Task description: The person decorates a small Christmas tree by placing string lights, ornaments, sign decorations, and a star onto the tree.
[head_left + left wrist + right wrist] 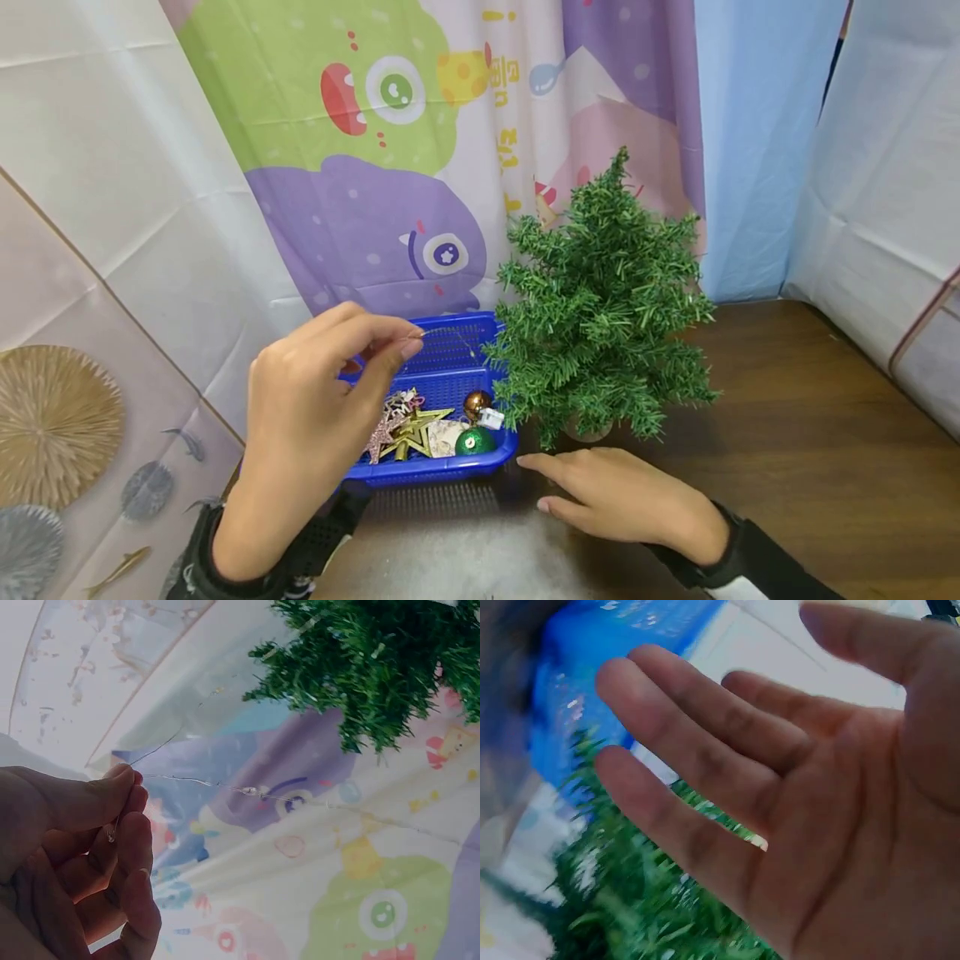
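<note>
Left grip [318,383], wire [251,792] between fingertips [116,776]

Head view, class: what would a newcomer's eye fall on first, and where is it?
The green tree stands out first, on the table, right of the blue basket. Behind them hangs a bright cartoon curtain. Nearer the camera, the left hand pinches a thin wire.

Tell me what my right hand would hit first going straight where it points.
The right hand would probably meet the blue basket first, at its near right corner, though depth is unclear.
</note>
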Demonstrator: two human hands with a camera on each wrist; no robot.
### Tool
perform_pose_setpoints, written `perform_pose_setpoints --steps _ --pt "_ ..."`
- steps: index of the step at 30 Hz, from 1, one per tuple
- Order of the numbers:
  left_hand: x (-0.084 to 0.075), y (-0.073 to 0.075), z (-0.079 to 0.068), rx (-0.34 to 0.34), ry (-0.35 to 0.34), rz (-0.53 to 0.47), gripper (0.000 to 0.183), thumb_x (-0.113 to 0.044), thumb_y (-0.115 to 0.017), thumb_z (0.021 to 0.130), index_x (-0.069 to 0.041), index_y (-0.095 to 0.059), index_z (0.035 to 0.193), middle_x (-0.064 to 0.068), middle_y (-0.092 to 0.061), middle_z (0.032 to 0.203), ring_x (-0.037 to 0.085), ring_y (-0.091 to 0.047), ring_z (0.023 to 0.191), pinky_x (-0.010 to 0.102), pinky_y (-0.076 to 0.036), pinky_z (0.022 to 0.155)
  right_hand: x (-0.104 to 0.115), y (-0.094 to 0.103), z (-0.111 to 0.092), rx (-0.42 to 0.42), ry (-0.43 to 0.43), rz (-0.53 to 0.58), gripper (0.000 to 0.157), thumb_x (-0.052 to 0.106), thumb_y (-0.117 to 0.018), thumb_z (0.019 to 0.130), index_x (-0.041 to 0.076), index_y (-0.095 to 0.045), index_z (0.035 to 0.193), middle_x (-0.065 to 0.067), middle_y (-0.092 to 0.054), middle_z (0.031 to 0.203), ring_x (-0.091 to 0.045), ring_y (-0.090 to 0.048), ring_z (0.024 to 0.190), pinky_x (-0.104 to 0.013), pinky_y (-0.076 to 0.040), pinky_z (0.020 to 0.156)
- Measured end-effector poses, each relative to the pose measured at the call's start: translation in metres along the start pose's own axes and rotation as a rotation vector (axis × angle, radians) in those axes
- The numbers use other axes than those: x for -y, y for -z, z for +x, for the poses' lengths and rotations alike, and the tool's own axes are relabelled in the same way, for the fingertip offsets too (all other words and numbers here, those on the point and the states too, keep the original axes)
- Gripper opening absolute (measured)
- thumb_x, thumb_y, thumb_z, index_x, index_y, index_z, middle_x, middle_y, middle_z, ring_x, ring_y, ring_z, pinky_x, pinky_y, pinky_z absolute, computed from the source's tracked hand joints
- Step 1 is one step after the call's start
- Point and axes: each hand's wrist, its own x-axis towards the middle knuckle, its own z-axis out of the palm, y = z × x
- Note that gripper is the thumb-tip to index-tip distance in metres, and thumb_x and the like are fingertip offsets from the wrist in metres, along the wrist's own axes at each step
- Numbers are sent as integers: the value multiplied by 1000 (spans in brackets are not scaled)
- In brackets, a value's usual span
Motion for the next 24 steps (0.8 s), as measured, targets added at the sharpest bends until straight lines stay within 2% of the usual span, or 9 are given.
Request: perform_pose_setpoints --steps 2,5,8,10,12,15,17,19,24 --pt "-5 1 2 -10 -9 -21 5 -28 -70 88 -27 -74 90 -20 -59 76 2 -51 64 20 -42 60 5 2 7 -50 31 -18 41 36 -54 97 15 -54 133 9 -64 95 0 -56 75 -29 -48 65" --pt "-13 2 3 -21 -25 -49 5 -26 -71 88 -27 -74 91 -20 -59 76 3 -51 64 20 -39 59 13 1 21 -124 44 -30 45 37 -54 97 12 -52 135 10 -57 86 -3 -51 74 -27 -43 63" --pt "-18 2 4 -29 -42 -73 5 -24 -71 88 -26 -74 91 -19 -60 77 3 -52 65 20 -38 57 21 -11 42 -216 66 -24 54 39 -53 97 10 -43 142 3 -57 98 -10 -50 84 -29 -43 68" --pt "-20 3 3 -31 -53 -87 5 -22 -71 88 -26 -74 91 -19 -61 77 3 -54 66 21 -40 57 27 -21 59 -273 85 22 63 39 -53 97 9 -31 149 -2 -58 116 -13 -52 99 -31 -46 79" --pt "-21 4 3 -33 -59 -95 5 -21 -71 88 -25 -74 90 -18 -62 78 3 -55 66 22 -43 59 33 -30 78 -315 110 72 66 37 -54 97 8 -28 150 -4 -57 118 -14 -52 101 -32 -46 81" --pt "-22 5 1 -37 -62 -101 6 -20 -72 87 -24 -75 90 -17 -62 78 3 -55 66 22 -44 60 42 -35 104 -354 168 177 66 32 -57 97 7 -27 150 1 -58 97 -12 -54 88 -26 -46 74" --pt "-22 6 0 -43 -63 -105 6 -20 -72 87 -23 -75 90 -16 -61 77 4 -54 65 21 -43 59 47 -37 121 -369 202 220 58 25 -59 96 5 -35 146 5 -50 80 -8 -49 72 -21 -41 64" --pt "-22 7 0 -45 -62 -112 7 -19 -72 87 -23 -75 91 -16 -61 77 4 -52 63 20 -40 58 51 -37 134 -364 206 255 46 20 -59 96 6 -46 138 7 -51 78 -5 -48 67 -18 -40 61" --pt "-21 10 -2 -44 -56 -117 9 -18 -72 87 -24 -75 92 -15 -61 77 4 -49 61 19 -37 55 55 -33 155 -405 178 261 11 14 -60 94 12 -71 97 10 -57 72 1 -49 62 -15 -40 59"
